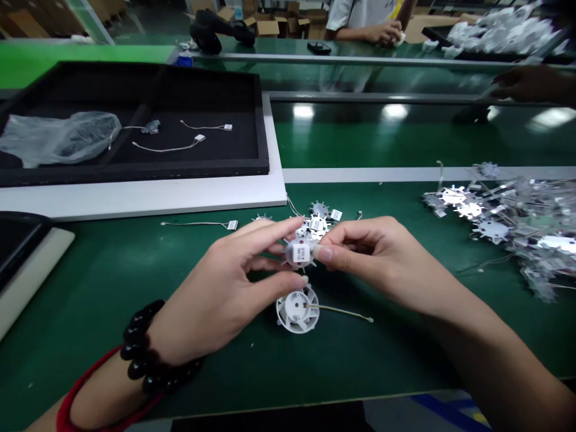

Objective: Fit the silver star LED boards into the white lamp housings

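Head view: the right grip (373, 261) pinched a round labelled part (299, 253) between thumb and forefinger, while the left grip (229, 288) stood half open, fingertips at its edge; a white finned disc (297, 309) lay just below on the green worktop (135, 372).

The green worktop (85, 288) carries a white board (144, 201) with a black tray (135, 174) on it (inside the tray are some thin cables (166, 146) and a plastic bag (58, 139)). Directly on the worktop lie one loose cable with a white tag (198, 224), a white round plastic part with a cable (297, 309), and, on the right side, a heap of silver star-shaped metal pieces (517, 222).
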The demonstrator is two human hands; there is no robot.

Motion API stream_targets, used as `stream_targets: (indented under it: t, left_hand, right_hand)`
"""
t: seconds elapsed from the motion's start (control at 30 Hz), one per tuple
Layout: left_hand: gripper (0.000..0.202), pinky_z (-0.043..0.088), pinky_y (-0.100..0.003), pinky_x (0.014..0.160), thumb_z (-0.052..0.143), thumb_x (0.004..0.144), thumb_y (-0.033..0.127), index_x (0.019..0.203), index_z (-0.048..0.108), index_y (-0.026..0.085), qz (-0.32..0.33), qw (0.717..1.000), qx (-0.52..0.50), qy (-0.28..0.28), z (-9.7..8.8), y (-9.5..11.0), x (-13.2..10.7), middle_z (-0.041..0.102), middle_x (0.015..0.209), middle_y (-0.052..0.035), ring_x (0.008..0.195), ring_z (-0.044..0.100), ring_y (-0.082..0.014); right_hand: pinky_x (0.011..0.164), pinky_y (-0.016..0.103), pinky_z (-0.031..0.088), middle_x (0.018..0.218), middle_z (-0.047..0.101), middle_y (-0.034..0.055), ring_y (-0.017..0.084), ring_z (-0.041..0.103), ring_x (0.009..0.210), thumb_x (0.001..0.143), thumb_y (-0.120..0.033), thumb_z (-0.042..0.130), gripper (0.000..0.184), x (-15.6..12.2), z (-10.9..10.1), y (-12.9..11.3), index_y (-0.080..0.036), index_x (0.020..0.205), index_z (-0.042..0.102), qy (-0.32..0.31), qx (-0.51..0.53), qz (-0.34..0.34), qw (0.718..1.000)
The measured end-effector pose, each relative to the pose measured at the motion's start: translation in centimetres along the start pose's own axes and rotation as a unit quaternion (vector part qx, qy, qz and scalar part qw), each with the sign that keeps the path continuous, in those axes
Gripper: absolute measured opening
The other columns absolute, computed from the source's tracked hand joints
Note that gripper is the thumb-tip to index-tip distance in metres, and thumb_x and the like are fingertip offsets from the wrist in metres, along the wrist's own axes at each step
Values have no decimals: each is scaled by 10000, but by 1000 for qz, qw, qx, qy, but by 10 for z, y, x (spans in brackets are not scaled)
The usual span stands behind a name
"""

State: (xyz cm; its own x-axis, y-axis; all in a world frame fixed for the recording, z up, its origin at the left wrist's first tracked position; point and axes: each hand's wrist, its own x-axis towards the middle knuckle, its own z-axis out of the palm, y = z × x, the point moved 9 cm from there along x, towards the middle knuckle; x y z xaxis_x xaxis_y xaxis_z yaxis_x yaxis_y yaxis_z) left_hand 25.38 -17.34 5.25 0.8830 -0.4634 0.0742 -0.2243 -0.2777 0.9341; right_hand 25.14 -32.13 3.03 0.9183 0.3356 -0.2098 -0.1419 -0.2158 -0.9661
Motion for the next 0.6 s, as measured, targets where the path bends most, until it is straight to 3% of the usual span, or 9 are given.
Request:
stream_targets:
  t: [0.07, 0.13, 0.23, 0.37, 0.6]
  left_hand:
    - [526, 578, -211, 824, 746, 879, 236, 1379, 587, 218, 71, 991, 109, -27, 2, 11, -4, 691, 1070, -2, 901, 671, -122]
    - [486, 548, -228, 783, 745, 888, 272, 1342, 585, 209, 114, 974, 190, -54, 4, 18, -10, 685, 1025, 11, 864, 652, -121]
    - [438, 493, -242, 662, 792, 845, 320, 1232, 600, 252, 109, 957, 242, -113, 11, 17, -17, 656, 1018, 34, 836, 636, -127]
    - [364, 408, -281, 584, 821, 805, 249, 1105, 615, 263, 95, 926, 311, -192, 25, 9, -24, 612, 921, 47, 751, 590, -152]
    - [299, 351, -289, 561, 779, 835, 226, 1060, 583, 245, 90, 907, 340, -233, 34, -3, -26, 580, 916, 37, 718, 558, -157]
  right_hand:
    - [523, 216, 325, 629, 544, -28, 84, 424, 586, 842, -346, 769, 233, -1, 2, 2, -171, 709, 689, -23, 1, 12, 1000]
    - [514, 221, 308, 612, 503, -36, 83, 401, 574, 858, -365, 750, 263, -5, 7, 5, -175, 698, 662, -61, -20, 33, 997]
    - [496, 227, 297, 620, 515, -39, 88, 412, 566, 883, -389, 717, 254, -12, 15, 13, -198, 725, 666, -121, -83, 80, 986]
    - [462, 233, 277, 624, 528, -48, 90, 408, 551, 905, -451, 671, 253, -21, 23, 26, -234, 777, 697, -179, -176, 129, 959]
    - [464, 201, 290, 602, 548, -57, 76, 437, 544, 920, -466, 641, 292, -20, 28, 30, -231, 750, 670, -195, -248, 130, 940]
